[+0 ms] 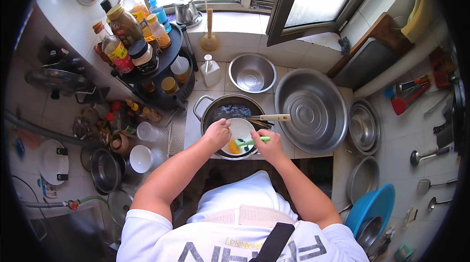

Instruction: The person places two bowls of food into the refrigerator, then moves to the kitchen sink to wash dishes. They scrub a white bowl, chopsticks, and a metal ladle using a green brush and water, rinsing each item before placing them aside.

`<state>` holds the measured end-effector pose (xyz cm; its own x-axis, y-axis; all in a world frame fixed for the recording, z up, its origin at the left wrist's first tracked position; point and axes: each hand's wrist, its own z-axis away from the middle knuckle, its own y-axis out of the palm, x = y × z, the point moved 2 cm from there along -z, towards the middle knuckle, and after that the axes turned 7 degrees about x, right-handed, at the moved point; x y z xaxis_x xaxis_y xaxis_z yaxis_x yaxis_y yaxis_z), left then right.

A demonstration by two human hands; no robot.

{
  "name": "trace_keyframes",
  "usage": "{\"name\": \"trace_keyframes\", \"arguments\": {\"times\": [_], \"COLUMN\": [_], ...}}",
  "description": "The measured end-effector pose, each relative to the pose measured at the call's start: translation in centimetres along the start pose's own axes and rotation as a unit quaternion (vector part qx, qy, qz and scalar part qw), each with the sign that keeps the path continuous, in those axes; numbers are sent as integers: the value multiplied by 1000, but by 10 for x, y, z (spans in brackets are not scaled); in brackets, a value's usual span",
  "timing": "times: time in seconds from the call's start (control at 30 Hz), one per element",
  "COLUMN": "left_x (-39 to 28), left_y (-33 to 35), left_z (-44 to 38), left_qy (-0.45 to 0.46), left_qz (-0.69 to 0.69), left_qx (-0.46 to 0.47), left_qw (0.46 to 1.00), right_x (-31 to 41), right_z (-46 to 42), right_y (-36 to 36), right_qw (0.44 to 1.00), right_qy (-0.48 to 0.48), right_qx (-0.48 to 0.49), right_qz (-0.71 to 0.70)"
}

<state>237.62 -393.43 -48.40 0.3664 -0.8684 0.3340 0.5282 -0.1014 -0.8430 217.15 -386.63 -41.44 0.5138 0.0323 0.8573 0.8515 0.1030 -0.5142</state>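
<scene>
My left hand (218, 132) grips the rim of a white bowl (242, 128), which is tilted over a two-handled metal pot (211, 111). In my right hand (268, 146) is a green-handled brush (254, 141) with yellow bristles, its head down inside the bowl. Dark spots show in the bowl by the brush; what they are I cannot tell. Water and a utensil with a pale handle (273, 117) are in the pot, along with several chopsticks (265, 124) leaning at its right side.
A large metal basin (337, 115) stands right of the pot, with a smaller metal bowl (271, 69) behind. A white bottle (210, 73) is at the back left. Bottles crowd a black corner rack (175, 40). Another white bowl (141, 159) sits left, near my forearm. An open window (279, 27) juts inward.
</scene>
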Motion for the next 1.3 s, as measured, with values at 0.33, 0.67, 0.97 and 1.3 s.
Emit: {"name": "trace_keyframes", "arguments": {"times": [0.33,0.67,0.97,1.3], "left_x": [-11,-17,-5,-12], "left_y": [-18,-24,5,-25], "left_z": [5,3,1,4], "left_qy": [7,16,-14,3], "left_qz": [69,63,-1,108], "left_qx": [23,66,-63,50], "left_qw": [997,996,998,993], "right_x": [20,-1,15,11], "right_z": [8,10,19,12], "right_y": [-16,6,-5,-12], "right_qw": [968,997,976,985], "right_qy": [-209,-62,-161,-146], "right_qx": [52,37,46,34], "right_qz": [131,4,142,83]}}
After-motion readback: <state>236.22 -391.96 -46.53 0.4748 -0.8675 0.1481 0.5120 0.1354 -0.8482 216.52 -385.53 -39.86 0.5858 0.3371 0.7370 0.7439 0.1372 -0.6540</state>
